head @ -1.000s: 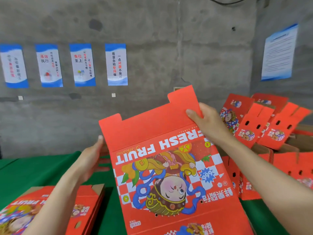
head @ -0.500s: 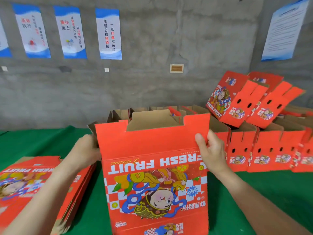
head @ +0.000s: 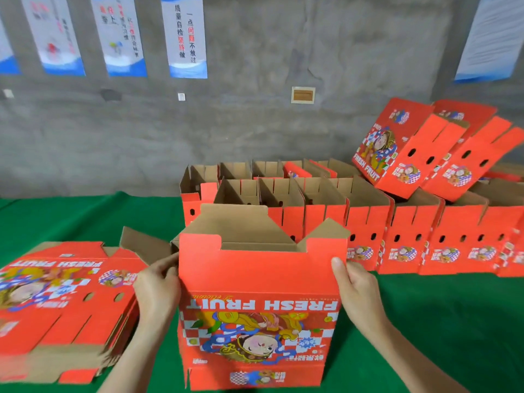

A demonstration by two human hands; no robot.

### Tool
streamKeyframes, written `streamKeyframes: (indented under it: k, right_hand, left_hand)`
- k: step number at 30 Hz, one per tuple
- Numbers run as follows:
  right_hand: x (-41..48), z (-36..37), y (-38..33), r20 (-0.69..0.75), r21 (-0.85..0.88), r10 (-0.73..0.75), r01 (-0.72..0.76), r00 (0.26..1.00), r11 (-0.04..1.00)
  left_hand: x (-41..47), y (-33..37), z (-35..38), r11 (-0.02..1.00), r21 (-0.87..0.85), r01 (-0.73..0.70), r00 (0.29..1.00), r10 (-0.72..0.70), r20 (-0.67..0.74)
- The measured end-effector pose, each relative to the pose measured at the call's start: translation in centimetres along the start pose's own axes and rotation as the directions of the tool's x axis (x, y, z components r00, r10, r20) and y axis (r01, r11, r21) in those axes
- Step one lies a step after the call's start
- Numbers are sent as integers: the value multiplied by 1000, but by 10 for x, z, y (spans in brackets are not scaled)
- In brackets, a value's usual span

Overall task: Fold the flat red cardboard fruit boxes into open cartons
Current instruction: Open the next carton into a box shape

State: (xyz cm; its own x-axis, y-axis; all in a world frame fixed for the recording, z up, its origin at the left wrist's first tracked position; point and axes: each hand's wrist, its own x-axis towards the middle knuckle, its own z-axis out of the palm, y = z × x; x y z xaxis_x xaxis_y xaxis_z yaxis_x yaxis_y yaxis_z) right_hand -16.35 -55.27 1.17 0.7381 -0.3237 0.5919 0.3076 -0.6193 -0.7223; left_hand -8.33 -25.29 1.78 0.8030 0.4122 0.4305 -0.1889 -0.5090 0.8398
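A red fruit box (head: 261, 279) stands opened into a square tube on the green table (head: 442, 321), its "FRESH FRUIT" print upside down and its brown top flaps up. My left hand (head: 158, 287) grips the box's left edge with the fingers behind it. My right hand (head: 354, 282) holds the right edge, thumb on the red front face. A stack of flat red boxes (head: 65, 296) lies to the left.
Several folded open cartons (head: 411, 222) stand in rows at the back and right, with two folded boxes (head: 408, 148) leaning on top of them. A concrete wall with posters (head: 185, 35) is behind.
The flat box came down from in front of me and was opened into a tube standing on the table. Both hands moved down to its side edges.
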Motion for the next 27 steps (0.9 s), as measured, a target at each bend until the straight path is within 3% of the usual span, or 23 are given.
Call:
streamKeyframes:
  k: [3,7,8,12,16,19,20,22,24,25,27]
  right_hand:
    - [7,4,-10,6,142,103,-103,995,984]
    - [13,7,-3,49,260,187,-194,981,946]
    - [13,6,-1,48,252,191,-197,980,948]
    - [14,5,7,44,111,173,-177,984,978]
    - [15,8,10,49,-40,189,-187,981,982]
    - [22,2,4,145,-342,287,-224,947,913]
    - [23,0,-1,136,-466,266,-175,954,867]
    - [28,0,-15,132,-680,20,75,991,730]
    - [34,8,-31,301,-705,-163,334,940,626]
    - [38,16,-39,422,-633,-167,421,891,649]
    - [46,35,-49,598,-442,-39,370,800,817]
  left_hand:
    - [5,-7,4,967,-222,123,992,-119,35]
    - [3,-12,6,789,-533,305,952,-250,174]
    - [2,-12,6,786,-532,313,949,-244,198]
    - [1,-15,8,960,-242,138,978,-94,186]
    - [0,-12,8,992,-122,11,989,7,146]
    - [-1,-9,7,996,-64,-55,991,62,122]
    - [-1,-8,7,996,-62,-60,990,68,125]
    - [-1,-7,6,997,-62,-43,989,51,139]
    - [-1,-4,6,998,-53,-40,988,47,146]
    - [-1,-3,5,998,-48,-48,988,55,147]
    - [0,-1,3,997,-35,-75,986,79,148]
